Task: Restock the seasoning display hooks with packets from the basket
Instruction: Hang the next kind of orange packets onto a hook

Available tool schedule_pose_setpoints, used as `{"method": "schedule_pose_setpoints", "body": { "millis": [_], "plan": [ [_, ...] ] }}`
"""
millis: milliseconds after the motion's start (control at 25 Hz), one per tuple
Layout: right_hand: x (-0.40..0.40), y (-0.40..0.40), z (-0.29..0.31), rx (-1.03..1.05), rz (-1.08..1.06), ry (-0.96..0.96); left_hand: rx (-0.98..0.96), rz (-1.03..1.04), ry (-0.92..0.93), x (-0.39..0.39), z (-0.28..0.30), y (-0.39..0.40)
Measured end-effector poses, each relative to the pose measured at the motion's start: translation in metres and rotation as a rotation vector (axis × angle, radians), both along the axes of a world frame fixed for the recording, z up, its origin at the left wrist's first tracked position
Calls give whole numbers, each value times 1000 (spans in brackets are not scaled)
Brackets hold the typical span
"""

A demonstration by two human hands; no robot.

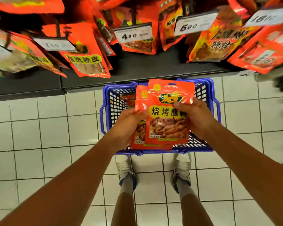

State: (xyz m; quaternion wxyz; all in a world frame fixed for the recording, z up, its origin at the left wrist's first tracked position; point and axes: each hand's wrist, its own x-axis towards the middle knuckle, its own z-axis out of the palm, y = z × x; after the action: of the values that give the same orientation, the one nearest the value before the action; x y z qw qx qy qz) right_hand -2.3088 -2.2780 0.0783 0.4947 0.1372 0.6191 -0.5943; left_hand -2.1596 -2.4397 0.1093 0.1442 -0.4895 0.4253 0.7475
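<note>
Floor: white tile, blue basket point(104, 115) mid-frame, more red inside, blurry.
Display: hung packets and price tags point(133, 35) across top of frame.
Packets point(167, 115): two, overlapped, held above basket.
Left hand point(127, 126): curled, pinching rear packet's edge.
Right hand point(194, 116): thumb clamped on front packet.
Tip: separate one, align its hang hole point(172, 84) to hook.

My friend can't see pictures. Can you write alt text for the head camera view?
Two hands, left hand and right hand, hold red seasoning packets above a blue basket on a white tiled floor. More red packets hang overhead behind price tags.
</note>
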Motion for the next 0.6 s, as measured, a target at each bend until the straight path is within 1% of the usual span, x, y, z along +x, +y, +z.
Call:
{"method": "schedule_pose_setpoints", "body": {
  "millis": [160, 280, 440, 600],
  "plan": [
    [-18, -7, 66, -19, 5, 96, -106, 84, 52, -11, 64, -4],
    [-33, -15, 138, -81, -16, 180, -163, 159, 132, -20, 130, -11],
    [-46, -36, 256, -205, -71, 265, -279, 216, 300, -29, 238, -26],
    [-50, -60, 399, -339, -39, 415, -421, 255, 446, -27, 370, -54]
  ]
}}
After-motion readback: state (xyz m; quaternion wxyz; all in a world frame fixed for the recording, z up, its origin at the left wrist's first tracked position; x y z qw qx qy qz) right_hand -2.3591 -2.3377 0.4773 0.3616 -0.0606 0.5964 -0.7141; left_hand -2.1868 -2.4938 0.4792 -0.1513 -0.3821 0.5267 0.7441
